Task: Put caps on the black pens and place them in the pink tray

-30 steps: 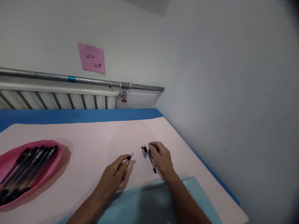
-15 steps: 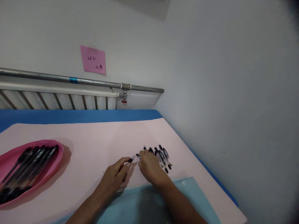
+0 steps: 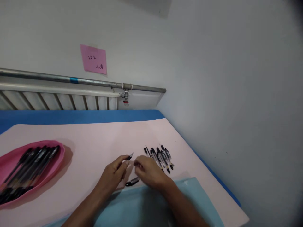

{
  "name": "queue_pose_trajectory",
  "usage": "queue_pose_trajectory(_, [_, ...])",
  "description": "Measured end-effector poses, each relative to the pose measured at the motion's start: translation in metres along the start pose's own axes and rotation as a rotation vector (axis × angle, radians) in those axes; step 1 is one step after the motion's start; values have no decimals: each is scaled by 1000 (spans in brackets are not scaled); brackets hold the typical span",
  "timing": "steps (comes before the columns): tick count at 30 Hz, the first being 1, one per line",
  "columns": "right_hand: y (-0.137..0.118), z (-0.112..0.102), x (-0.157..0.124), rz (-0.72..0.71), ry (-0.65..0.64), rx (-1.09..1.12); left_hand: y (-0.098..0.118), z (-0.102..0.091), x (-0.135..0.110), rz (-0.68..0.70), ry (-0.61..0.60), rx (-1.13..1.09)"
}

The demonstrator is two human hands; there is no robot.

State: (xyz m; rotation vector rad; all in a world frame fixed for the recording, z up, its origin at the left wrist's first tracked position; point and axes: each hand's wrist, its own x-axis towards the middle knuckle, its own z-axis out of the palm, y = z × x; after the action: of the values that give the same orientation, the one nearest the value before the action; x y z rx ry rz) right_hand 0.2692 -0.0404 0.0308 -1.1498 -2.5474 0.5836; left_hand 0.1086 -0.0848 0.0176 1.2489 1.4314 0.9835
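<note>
Pink mat (image 3: pixel 94 138) covers most of the blue table (image 3: pixel 71 117). Low in the middle of the frame our left hand (image 3: pixel 113 174) is closed around a pen (image 3: pixel 130 156), thumb and fingers pinching the barrel so that its tip points up and to the right, clear of the mat. Our right hand (image 3: pixel 148 174) sits just beside it on the right, fingers curled in toward the left hand; we cannot tell whether it has hold of anything. Below the gap between the two hands a short black piece (image 3: pixel 132 182) lies on the mat, at the edge of the light blue cloth (image 3: pixel 151 208) that fills the bottom middle. Just above and right of the right hand, a row of pens (image 3: pixel 160 156) lies side by side on the mat, near its right edge. At the far left a pink tray (image 3: pixel 61 154) holds many black pens (image 3: pixel 28 170). In the upper left a pink note (image 3: pixel 93 59) hangs above a metal pipe (image 3: pixel 71 79).
</note>
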Motion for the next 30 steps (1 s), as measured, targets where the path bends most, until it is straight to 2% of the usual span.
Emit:
queue_pose_trajectory(2, [-9,1,-7,-130,-145,-18,2,-2,0,-20,30,-20])
queue_pose_trajectory(4, [-16,4,-12,-159,-210,-116,3,-4,0,-35,45,-31])
queue_pose_trajectory(7, [-17,10,-16,-86,-212,-249,2,-5,1,-47,39,-37])
queue_pose_trajectory(9, [-13,11,-14,-41,-156,-201,1,-5,1,-54,30,-50])
queue_pose_trajectory(12, [-6,6,-5,120,123,156,-1,-4,1,-52,1,-87])
queue_pose_trajectory(15, [-1,-4,5,330,436,801,-4,-1,2,-49,-68,-131])
queue_pose_trajectory(17, [-1,-8,8,372,519,1167,-5,3,1,-41,-100,-154])
queue_pose_trajectory(18, [-2,-8,9,372,530,1283,-5,4,1,-36,-108,-158])
queue_pose_trajectory(20, [-4,-7,10,364,521,1391,-5,6,0,-28,-112,-145])
queue_pose_trajectory(23, [-6,-2,9,345,456,1386,-3,7,-1,-15,-118,-89])
queue_pose_trajectory(27, [-5,1,6,324,202,1281,1,5,-3,5,-157,-80])
queue_pose_trajectory(30, [-8,-1,4,366,35,1248,2,6,-5,15,-165,-80])
